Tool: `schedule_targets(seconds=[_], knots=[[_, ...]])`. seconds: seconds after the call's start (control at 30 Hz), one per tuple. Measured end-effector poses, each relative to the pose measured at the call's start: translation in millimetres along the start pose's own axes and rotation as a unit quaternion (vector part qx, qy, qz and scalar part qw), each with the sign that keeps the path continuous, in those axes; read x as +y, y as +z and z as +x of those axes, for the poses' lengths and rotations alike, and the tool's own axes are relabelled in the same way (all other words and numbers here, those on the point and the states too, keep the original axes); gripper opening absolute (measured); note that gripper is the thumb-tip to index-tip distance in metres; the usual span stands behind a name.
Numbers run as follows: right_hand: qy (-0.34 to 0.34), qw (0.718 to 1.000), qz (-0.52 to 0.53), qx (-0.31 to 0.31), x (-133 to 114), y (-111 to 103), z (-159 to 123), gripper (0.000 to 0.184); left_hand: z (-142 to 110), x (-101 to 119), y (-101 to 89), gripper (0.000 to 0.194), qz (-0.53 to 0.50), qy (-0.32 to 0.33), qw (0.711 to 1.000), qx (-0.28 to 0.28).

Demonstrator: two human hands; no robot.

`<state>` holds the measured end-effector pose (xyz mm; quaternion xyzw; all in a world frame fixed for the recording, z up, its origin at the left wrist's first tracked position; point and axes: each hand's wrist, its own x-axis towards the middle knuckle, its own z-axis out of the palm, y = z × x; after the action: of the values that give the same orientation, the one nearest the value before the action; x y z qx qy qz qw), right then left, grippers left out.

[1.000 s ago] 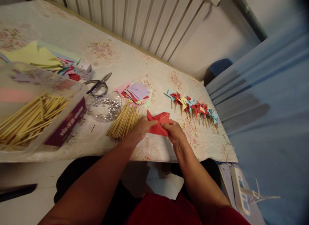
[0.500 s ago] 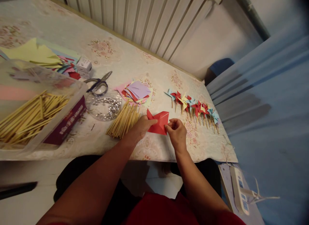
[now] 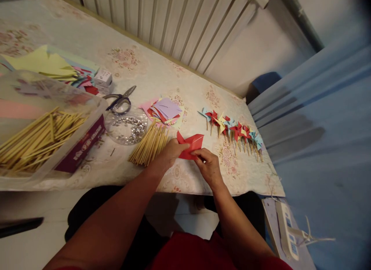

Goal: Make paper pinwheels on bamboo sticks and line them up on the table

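Between my hands, above the near part of the table, is a red paper square (image 3: pixel 194 140) with cut, partly folded corners. My left hand (image 3: pixel 173 150) pinches its left side, thumb on top. At the lower right corner, my right hand (image 3: pixel 208 163) is closed on the paper's edge, and its fingertips lie partly over the sheet. A bundle of thin wooden sticks (image 3: pixel 149 144) lies just left of my left hand. Behind them rests a stack of coloured paper squares (image 3: pixel 165 109), lilac on top. Several finished paper pinwheels (image 3: pixel 237 130) on sticks lie in a row to the right.
A clear plastic bin (image 3: pixel 95 115) holding many sticks stands at the left. Beside it are a round dish of small metal pieces (image 3: pixel 131 127), scissors (image 3: pixel 121 100), small boxes (image 3: pixel 102 79) and yellow paper (image 3: pixel 43 63). A power strip (image 3: pixel 286 231) sits low at the right.
My right hand has moved left and slightly down, bringing the red paper's lower right corner inward. My left hand keeps its hold. The view has shifted slightly.
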<state>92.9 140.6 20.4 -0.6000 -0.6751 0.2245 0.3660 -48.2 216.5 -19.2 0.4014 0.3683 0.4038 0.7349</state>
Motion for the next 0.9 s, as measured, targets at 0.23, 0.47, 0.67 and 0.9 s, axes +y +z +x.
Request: schedule_targets(seconds=[0.23, 0.47, 0.67, 0.9], knots=[[0.136, 0.985, 0.11, 0.009, -3.6, 9.1, 3.8, 0.01, -3.5, 4.0, 1.4, 0.013, 0.006, 0.018, 1.0, -0.014], [0.225, 0.951, 0.206, 0.058, -4.9, 20.8, 7.1, 0.018, -4.2, 2.7, 2.6, 0.013, -0.011, -0.009, 1.0, -0.027], [0.247, 0.941, 0.218, 0.075, -4.4, 26.8, 9.6, 0.023, -1.2, -2.2, 2.8, 0.013, -0.007, -0.008, 0.999, -0.03], [0.258, 0.942, 0.185, 0.109, -0.5, 32.7, 12.9, 0.019, 0.6, -3.2, 2.2, 0.014, 0.005, -0.019, 1.0, -0.011]])
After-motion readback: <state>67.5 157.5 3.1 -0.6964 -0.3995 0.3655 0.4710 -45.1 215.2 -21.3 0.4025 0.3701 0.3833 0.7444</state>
